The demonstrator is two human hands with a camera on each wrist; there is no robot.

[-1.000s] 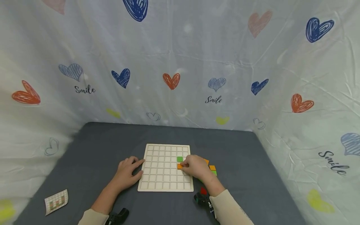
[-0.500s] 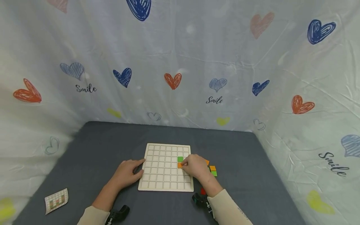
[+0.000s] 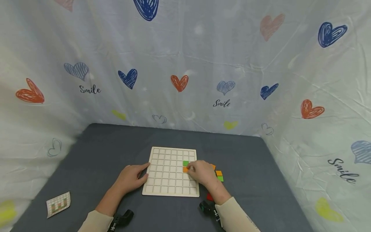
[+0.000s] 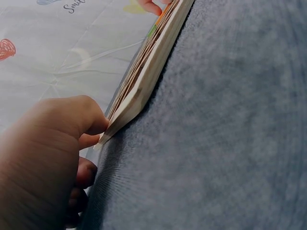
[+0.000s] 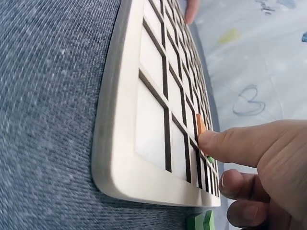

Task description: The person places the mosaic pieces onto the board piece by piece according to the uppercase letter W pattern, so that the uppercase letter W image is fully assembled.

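A pale wooden grid board [image 3: 165,178] lies on the dark table. My left hand [image 3: 129,178] rests index fingertip and thumb against its left edge, the two spread apart; the left wrist view shows these fingers [image 4: 93,117] at the board's rim. My right hand [image 3: 202,172] reaches over the right edge and pinches an orange square tile [image 3: 185,169] at a grid cell. In the right wrist view its thumb touches the orange tile [image 5: 200,123], other fingers curled below. A green square tile [image 3: 185,163] sits in the cell just behind the orange one.
Right of the board lie loose tiles: an orange one [image 3: 218,173], a green one [image 3: 220,178] and a red one [image 3: 210,197], partly hidden by my right arm. A patterned card [image 3: 58,204] lies at the far left. A heart-printed curtain [image 3: 179,106] surrounds the table.
The orange tile has gone from slightly askew to lying in line with the green one, my right fingers staying at it. My left hand keeps its place at the board's edge.
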